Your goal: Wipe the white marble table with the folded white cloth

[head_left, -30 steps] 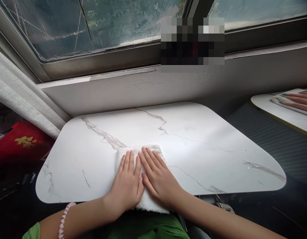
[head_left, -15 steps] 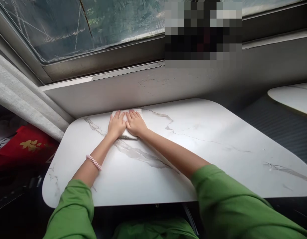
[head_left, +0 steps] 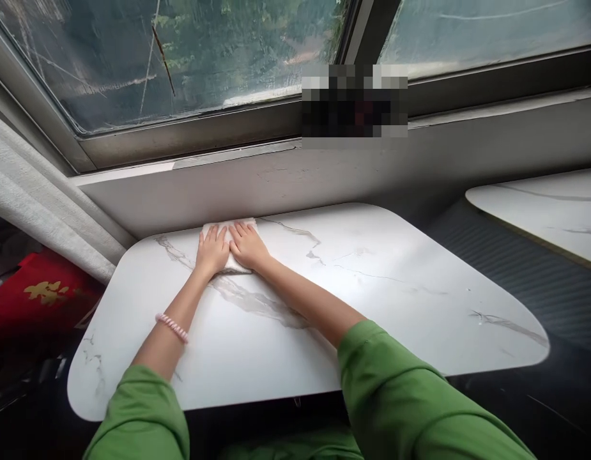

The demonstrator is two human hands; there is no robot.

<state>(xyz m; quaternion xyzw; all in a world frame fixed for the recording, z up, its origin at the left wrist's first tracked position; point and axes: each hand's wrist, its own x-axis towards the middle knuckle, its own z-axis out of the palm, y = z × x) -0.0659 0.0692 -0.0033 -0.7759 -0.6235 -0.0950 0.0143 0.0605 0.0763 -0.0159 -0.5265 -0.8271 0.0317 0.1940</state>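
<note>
A folded white cloth (head_left: pixel 238 266) lies flat on the white marbled table (head_left: pixel 362 306), close to its far edge by the wall. My left hand (head_left: pixel 213 250) presses down on the cloth's left part with fingers stretched out. Beside it, my right hand (head_left: pixel 248 246) lies flat on the right part, fingers spread. The thumbs of both hands nearly meet in the middle. Much of the cloth is hidden under the palms. A pink coiled band (head_left: pixel 172 328) circles my left wrist.
Behind the table rise a low wall (head_left: pixel 204 198) and a window (head_left: pixel 228 57). A pale curtain (head_left: pixel 50 198) hangs at the left, above a red bag (head_left: pixel 41 291) with a gold print. Another marbled table (head_left: pixel 554 204) stands at the right.
The camera view has shifted, showing more of the window and the right-hand table. Both hands remain flat on the cloth near the far edge.
</note>
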